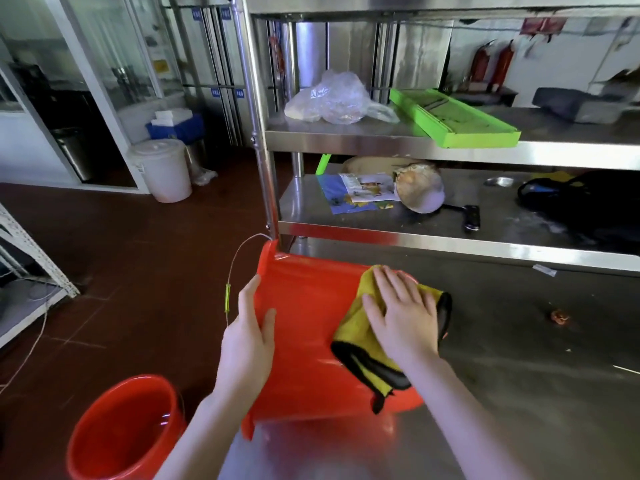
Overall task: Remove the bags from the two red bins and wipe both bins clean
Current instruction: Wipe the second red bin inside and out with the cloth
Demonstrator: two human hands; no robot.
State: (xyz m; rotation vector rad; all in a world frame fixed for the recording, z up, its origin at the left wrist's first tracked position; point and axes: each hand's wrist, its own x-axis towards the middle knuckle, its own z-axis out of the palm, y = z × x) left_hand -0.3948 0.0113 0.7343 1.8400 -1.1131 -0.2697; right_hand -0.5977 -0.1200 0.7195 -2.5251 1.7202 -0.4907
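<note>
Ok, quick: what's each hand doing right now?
Left hand: open, flat against the side of the red bin, steadying it.
Right hand: open, palm pressing the yellow cloth onto the bin.

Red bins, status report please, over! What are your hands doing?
Left hand flat on the red bin on the table, steadying it. Right hand pressing the yellow cloth onto it. Second red bin on the floor. Nothing blocking.

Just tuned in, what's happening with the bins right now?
One red bin lies on its side on the steel table. The left hand steadies its wall while the right hand presses a yellow cloth flat against its outside. The second red bin stands upright on the floor, no bag visible in it.
</note>
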